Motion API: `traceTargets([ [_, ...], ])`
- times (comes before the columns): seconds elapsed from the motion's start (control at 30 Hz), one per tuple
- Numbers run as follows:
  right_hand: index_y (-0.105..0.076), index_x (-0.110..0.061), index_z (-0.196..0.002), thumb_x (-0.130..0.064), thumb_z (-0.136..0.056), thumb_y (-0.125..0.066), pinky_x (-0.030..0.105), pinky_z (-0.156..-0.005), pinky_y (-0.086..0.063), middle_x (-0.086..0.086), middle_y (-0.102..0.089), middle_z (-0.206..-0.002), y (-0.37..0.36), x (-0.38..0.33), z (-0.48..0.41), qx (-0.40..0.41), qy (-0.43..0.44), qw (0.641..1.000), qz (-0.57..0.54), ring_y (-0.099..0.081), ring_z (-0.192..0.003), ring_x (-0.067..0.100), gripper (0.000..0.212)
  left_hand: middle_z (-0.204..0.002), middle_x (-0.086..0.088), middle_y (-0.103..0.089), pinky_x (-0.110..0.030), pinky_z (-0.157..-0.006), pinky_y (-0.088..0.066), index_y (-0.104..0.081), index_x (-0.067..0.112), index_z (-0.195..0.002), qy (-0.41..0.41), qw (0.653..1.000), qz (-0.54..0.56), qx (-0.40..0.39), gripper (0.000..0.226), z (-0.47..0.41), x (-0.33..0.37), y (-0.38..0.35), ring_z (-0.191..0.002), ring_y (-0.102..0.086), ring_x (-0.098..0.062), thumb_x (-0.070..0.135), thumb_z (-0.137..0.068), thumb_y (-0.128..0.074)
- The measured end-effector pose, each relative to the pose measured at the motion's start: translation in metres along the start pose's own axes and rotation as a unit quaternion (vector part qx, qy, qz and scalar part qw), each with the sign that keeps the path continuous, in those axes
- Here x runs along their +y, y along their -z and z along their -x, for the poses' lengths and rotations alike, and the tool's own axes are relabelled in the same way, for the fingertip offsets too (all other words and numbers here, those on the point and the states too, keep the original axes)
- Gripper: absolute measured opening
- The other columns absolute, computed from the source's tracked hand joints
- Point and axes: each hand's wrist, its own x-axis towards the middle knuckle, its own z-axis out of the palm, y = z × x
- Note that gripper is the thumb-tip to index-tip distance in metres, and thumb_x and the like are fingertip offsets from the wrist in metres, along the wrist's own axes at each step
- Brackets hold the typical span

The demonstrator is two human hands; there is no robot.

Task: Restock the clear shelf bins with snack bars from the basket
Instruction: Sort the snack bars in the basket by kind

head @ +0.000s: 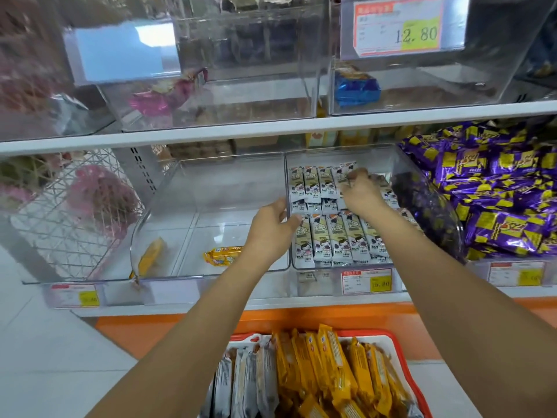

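A clear shelf bin (343, 153) holds two rows of white snack bars (334, 239) with a cartoon print. My right hand (360, 193) reaches into its back row, fingers curled down on a white bar (342, 173) there. My left hand (269, 229) is at the bin's left wall, thumb inside against the front row's leftmost bar and fingers outside the wall. The clear bin to the left (211, 164) holds only two yellow bars (221, 256). Below, the red-rimmed basket (402, 354) carries several yellow bars (328, 360) and white bars (241, 384).
Purple-and-yellow packets (494, 188) fill the bin at the right. Upper-shelf clear bins hold a pink wrapper (150, 102) and a blue packet (357, 87). Price tags (366, 280) line the shelf front above an orange ledge (168, 327). A wire rack (69, 224) stands at the left.
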Motion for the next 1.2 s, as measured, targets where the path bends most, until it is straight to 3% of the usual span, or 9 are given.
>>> traceTargets([
  [0.07, -0.037, -0.01, -0.132, -0.016, -0.099, -0.042, 0.037, -0.064, -0.049, 0.017, -0.053, -0.114, 0.006, 0.002, 0.004, -0.015, 0.009, 1.0, -0.003, -0.058, -0.086, 0.028, 0.033, -0.13, -0.002, -0.058, -0.023, -0.095, -0.038, -0.048, 0.016, -0.138, -0.001, 1.0, 0.001, -0.001, 0.042, 0.006, 0.003, 0.0, -0.123, -0.051, -0.017, 0.017, -0.096, -0.052],
  [0.17, -0.042, -0.01, -0.133, -0.022, -0.097, -0.048, 0.038, -0.087, -0.049, 0.019, -0.045, -0.132, 0.016, 0.0, 0.019, 0.004, 0.022, 1.0, 0.008, -0.053, -0.111, 0.034, 0.038, -0.115, 0.007, -0.06, -0.022, -0.09, -0.041, -0.051, 0.017, -0.135, -0.008, 1.0, 0.025, 0.01, 0.038, 0.024, 0.009, 0.005, -0.11, -0.055, -0.009, 0.019, -0.097, -0.051],
  [0.3, -0.06, -0.009, -0.093, -0.025, -0.091, -0.061, 0.029, -0.081, -0.045, 0.006, -0.061, -0.1, 0.039, -0.008, 0.069, 0.054, 0.091, 0.994, -0.008, -0.056, -0.09, 0.02, 0.016, -0.098, 0.0, -0.071, -0.04, -0.091, -0.053, -0.069, 0.017, -0.089, -0.02, 0.995, 0.072, 0.066, 0.018, 0.066, 0.005, 0.026, -0.095, -0.067, -0.016, 0.021, -0.096, -0.053],
  [0.47, -0.055, -0.002, -0.073, -0.032, -0.091, -0.062, 0.018, -0.053, -0.034, 0.011, -0.047, -0.069, 0.052, -0.023, 0.164, -0.05, 0.157, 0.986, 0.004, -0.046, -0.062, 0.017, 0.036, -0.072, 0.0, -0.072, -0.04, -0.082, -0.055, -0.068, 0.002, -0.074, 0.015, 0.999, -0.024, 0.042, 0.039, 0.137, -0.016, 0.056, -0.076, -0.07, -0.014, 0.032, -0.095, -0.053],
  [0.63, -0.058, -0.01, -0.086, -0.038, -0.087, -0.066, 0.029, -0.062, -0.041, 0.002, -0.058, -0.079, 0.004, -0.019, 0.261, -0.215, 0.165, 0.962, 0.045, -0.054, -0.071, 0.016, 0.029, -0.071, -0.017, -0.053, -0.032, -0.059, -0.034, -0.055, -0.001, -0.071, 0.111, 0.965, -0.226, -0.07, 0.042, 0.204, -0.068, 0.08, -0.063, -0.047, -0.026, 0.032, -0.096, -0.051],
  [0.8, -0.018, -0.013, -0.15, -0.049, -0.084, -0.066, 0.033, -0.076, -0.048, 0.009, -0.053, -0.13, -0.055, -0.011, 0.333, -0.382, 0.096, 0.889, 0.233, -0.055, -0.106, 0.024, 0.089, -0.131, 0.0, -0.051, -0.016, -0.071, -0.042, -0.051, 0.025, -0.128, 0.238, 0.918, -0.244, -0.202, 0.046, 0.263, -0.113, 0.079, -0.091, -0.053, -0.007, 0.043, -0.088, -0.061],
  [0.9, -0.013, -0.008, -0.149, -0.052, -0.087, -0.06, 0.029, -0.059, -0.045, 0.008, -0.058, -0.122, -0.084, -0.001, 0.364, -0.358, 0.053, 0.884, 0.294, -0.059, -0.099, 0.023, 0.089, -0.135, 0.0, -0.048, -0.015, -0.065, -0.04, -0.041, 0.026, -0.141, 0.223, 0.938, -0.201, -0.171, 0.058, 0.284, -0.122, 0.064, -0.094, -0.052, -0.01, 0.039, -0.088, -0.062],
  [1.03, -0.021, 0.003, -0.147, -0.053, -0.095, -0.046, 0.034, -0.097, -0.042, 0.018, -0.027, -0.149, -0.107, 0.011, 0.393, -0.28, 0.036, 0.892, 0.353, -0.032, -0.134, 0.029, 0.081, -0.136, 0.001, -0.05, -0.017, -0.073, -0.041, -0.045, 0.026, -0.138, 0.176, 0.95, -0.204, -0.155, 0.049, 0.3, -0.131, 0.044, -0.096, -0.058, -0.008, 0.02, -0.092, -0.059],
  [1.2, -0.038, 0.008, -0.135, -0.053, -0.094, -0.046, 0.036, -0.102, -0.035, 0.019, -0.034, -0.132, -0.13, 0.028, 0.422, -0.21, 0.043, 0.915, 0.342, -0.032, -0.123, 0.032, 0.074, -0.152, 0.001, -0.033, -0.022, -0.109, -0.03, -0.041, 0.021, -0.142, 0.154, 0.953, -0.213, -0.152, 0.055, 0.31, -0.135, 0.033, -0.137, -0.034, -0.013, 0.015, -0.091, -0.059],
])
